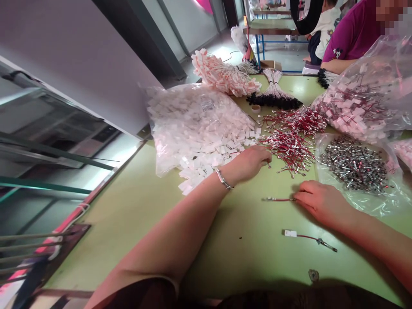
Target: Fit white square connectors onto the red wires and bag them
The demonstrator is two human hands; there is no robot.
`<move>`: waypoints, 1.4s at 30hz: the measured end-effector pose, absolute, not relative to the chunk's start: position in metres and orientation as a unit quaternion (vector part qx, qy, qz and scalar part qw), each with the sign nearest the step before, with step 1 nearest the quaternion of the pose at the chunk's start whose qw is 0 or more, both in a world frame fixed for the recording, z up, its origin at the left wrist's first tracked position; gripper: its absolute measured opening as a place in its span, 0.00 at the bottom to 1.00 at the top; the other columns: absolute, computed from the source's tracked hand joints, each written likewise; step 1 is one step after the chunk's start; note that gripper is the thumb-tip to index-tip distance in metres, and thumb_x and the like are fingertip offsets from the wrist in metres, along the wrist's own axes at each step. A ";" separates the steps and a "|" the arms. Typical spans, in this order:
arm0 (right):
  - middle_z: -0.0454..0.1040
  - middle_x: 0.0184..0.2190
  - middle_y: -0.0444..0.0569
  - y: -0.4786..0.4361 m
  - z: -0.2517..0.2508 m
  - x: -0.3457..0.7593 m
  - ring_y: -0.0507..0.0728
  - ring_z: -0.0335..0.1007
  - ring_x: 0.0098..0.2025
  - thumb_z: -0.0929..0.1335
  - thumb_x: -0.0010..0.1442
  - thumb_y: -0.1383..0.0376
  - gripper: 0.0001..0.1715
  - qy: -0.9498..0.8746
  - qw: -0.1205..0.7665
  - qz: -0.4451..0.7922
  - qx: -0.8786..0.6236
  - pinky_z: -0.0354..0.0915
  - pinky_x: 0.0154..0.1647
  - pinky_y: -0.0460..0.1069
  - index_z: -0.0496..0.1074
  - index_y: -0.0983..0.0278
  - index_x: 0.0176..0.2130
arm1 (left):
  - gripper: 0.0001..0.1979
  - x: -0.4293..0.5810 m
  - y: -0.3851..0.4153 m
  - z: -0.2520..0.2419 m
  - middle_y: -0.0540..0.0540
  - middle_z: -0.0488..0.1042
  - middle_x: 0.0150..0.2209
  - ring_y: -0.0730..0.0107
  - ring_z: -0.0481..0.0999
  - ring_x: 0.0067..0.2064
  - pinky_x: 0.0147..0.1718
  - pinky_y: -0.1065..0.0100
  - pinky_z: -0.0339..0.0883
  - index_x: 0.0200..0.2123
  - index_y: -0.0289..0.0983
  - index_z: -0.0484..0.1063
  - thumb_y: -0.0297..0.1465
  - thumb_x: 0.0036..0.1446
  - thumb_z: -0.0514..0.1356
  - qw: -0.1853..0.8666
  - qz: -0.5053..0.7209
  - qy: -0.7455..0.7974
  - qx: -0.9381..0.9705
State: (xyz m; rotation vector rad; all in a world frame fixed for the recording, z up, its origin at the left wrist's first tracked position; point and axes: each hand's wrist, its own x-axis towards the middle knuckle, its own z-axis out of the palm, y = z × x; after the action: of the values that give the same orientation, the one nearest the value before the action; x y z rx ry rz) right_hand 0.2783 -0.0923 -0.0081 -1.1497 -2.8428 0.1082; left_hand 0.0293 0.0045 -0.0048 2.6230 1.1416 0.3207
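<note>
My left hand [252,162], with a bracelet at the wrist, is at the near left edge of a pile of short red wires [291,148] with metal terminals. Its fingers are curled together, and a small metal end shows below them; what they hold is mostly hidden. My right hand [322,201] pinches the right end of a short red wire [283,199], whose metal terminal points left. Nearer to me lies a red wire with a white connector housing [290,233] at one end and a thin dark tubular part [327,245] at the other.
A plastic bag of white housings [199,116] spills onto the green table [128,219]. Small metallic parts [354,165] lie on plastic at right, before a bag of wired pieces [357,103]. Bundled cables [273,90] and a tape roll [256,109] lie behind. A person [354,32] sits opposite.
</note>
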 end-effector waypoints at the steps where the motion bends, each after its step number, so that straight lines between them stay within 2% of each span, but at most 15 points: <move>1: 0.75 0.32 0.49 -0.095 -0.007 0.279 0.56 0.70 0.32 0.65 0.62 0.68 0.09 -0.931 0.027 0.032 -0.363 0.61 0.27 0.49 0.76 0.63 0.37 | 0.12 0.031 0.002 -0.004 0.44 0.74 0.35 0.65 0.71 0.39 0.41 0.64 0.64 0.35 0.35 0.74 0.23 0.58 0.51 0.140 0.101 0.399 0.901; 4: 0.75 0.31 0.49 -0.100 -0.006 0.283 0.56 0.70 0.31 0.65 0.63 0.66 0.09 -0.941 0.024 0.032 -0.337 0.61 0.26 0.48 0.76 0.64 0.37 | 0.12 0.031 -0.005 0.007 0.45 0.75 0.34 0.67 0.72 0.36 0.38 0.67 0.64 0.30 0.35 0.74 0.20 0.50 0.51 0.182 0.034 0.407 0.895; 7: 0.76 0.33 0.50 -0.099 -0.003 0.291 0.56 0.71 0.31 0.63 0.65 0.62 0.14 -0.943 0.065 0.044 -0.324 0.63 0.27 0.49 0.76 0.63 0.39 | 0.09 0.023 -0.009 0.025 0.46 0.75 0.30 0.69 0.70 0.29 0.31 0.69 0.62 0.23 0.35 0.72 0.21 0.45 0.53 0.219 -0.060 0.410 0.883; 10: 0.77 0.35 0.51 -0.089 0.003 0.302 0.55 0.71 0.33 0.61 0.67 0.61 0.17 -0.934 0.134 0.057 -0.326 0.65 0.32 0.49 0.76 0.64 0.41 | 0.09 0.014 -0.008 0.040 0.47 0.76 0.30 0.69 0.71 0.30 0.30 0.69 0.62 0.24 0.36 0.73 0.24 0.46 0.53 0.241 -0.072 0.416 0.874; 13: 0.77 0.34 0.50 -0.072 0.010 0.321 0.55 0.71 0.33 0.60 0.66 0.61 0.18 -0.891 0.182 0.040 -0.414 0.65 0.35 0.50 0.77 0.63 0.40 | 0.11 0.017 -0.008 0.044 0.46 0.76 0.29 0.67 0.72 0.30 0.29 0.69 0.61 0.27 0.36 0.73 0.31 0.52 0.52 0.200 -0.035 0.513 0.834; 16: 0.77 0.34 0.48 -0.052 0.014 0.344 0.56 0.71 0.31 0.62 0.63 0.61 0.15 -0.812 0.147 -0.005 -0.565 0.63 0.32 0.50 0.78 0.60 0.36 | 0.14 0.030 -0.012 0.034 0.42 0.76 0.31 0.62 0.73 0.32 0.28 0.67 0.61 0.31 0.35 0.73 0.38 0.56 0.53 0.132 -0.044 0.580 0.802; 19: 0.76 0.38 0.49 -0.037 0.013 0.362 0.58 0.71 0.34 0.64 0.61 0.58 0.14 -0.769 0.063 -0.043 -0.635 0.60 0.30 0.51 0.78 0.60 0.38 | 0.13 0.038 -0.015 0.019 0.38 0.76 0.36 0.59 0.74 0.35 0.30 0.65 0.62 0.36 0.33 0.72 0.31 0.59 0.49 0.089 -0.076 0.585 0.803; 22: 0.75 0.40 0.51 -0.032 0.009 0.366 0.59 0.70 0.38 0.63 0.62 0.58 0.15 -0.773 -0.007 -0.060 -0.632 0.57 0.30 0.50 0.77 0.61 0.40 | 0.13 0.036 -0.014 0.011 0.37 0.75 0.35 0.57 0.74 0.35 0.31 0.63 0.63 0.34 0.33 0.71 0.26 0.59 0.47 0.089 -0.089 0.568 0.813; 28: 0.74 0.37 0.51 -0.035 0.007 0.356 0.59 0.68 0.39 0.60 0.66 0.61 0.19 -0.776 -0.020 -0.106 -0.622 0.54 0.30 0.50 0.78 0.63 0.36 | 0.10 0.022 -0.006 0.026 0.38 0.71 0.36 0.59 0.71 0.37 0.39 0.62 0.65 0.31 0.35 0.65 0.29 0.61 0.46 0.089 0.015 0.535 0.840; 33: 0.74 0.36 0.52 -0.036 0.011 0.355 0.58 0.69 0.35 0.60 0.65 0.63 0.18 -0.763 -0.056 -0.117 -0.633 0.53 0.28 0.51 0.77 0.64 0.36 | 0.07 0.023 -0.003 0.031 0.47 0.70 0.29 0.65 0.69 0.31 0.32 0.66 0.63 0.30 0.38 0.61 0.30 0.59 0.48 0.204 0.111 0.571 0.787; 36: 0.73 0.37 0.53 -0.037 0.008 0.351 0.58 0.68 0.35 0.60 0.65 0.63 0.17 -0.772 -0.078 -0.120 -0.620 0.52 0.27 0.51 0.76 0.65 0.39 | 0.05 0.029 -0.001 0.019 0.48 0.70 0.29 0.66 0.69 0.30 0.30 0.67 0.61 0.30 0.38 0.62 0.29 0.57 0.49 0.249 0.130 0.584 0.762; 39: 0.72 0.35 0.54 -0.038 0.004 0.348 0.59 0.68 0.36 0.59 0.64 0.68 0.16 -0.778 -0.089 -0.138 -0.607 0.51 0.26 0.50 0.76 0.66 0.36 | 0.07 0.034 -0.002 0.013 0.46 0.72 0.32 0.64 0.70 0.34 0.33 0.67 0.62 0.34 0.37 0.67 0.29 0.56 0.50 0.235 0.173 0.600 0.745; 42: 0.72 0.35 0.54 -0.038 0.002 0.350 0.59 0.68 0.37 0.60 0.64 0.67 0.16 -0.773 -0.048 -0.142 -0.616 0.53 0.28 0.50 0.76 0.64 0.35 | 0.11 0.040 -0.008 0.018 0.48 0.73 0.31 0.67 0.69 0.32 0.33 0.68 0.62 0.38 0.37 0.70 0.32 0.58 0.50 0.252 0.240 0.593 0.726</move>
State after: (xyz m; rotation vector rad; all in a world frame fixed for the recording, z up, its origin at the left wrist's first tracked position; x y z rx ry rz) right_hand 0.3500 -0.0376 0.0017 -1.9976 -2.5055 -0.4605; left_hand 0.0401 -0.0082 0.0184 1.9746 1.6136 0.6516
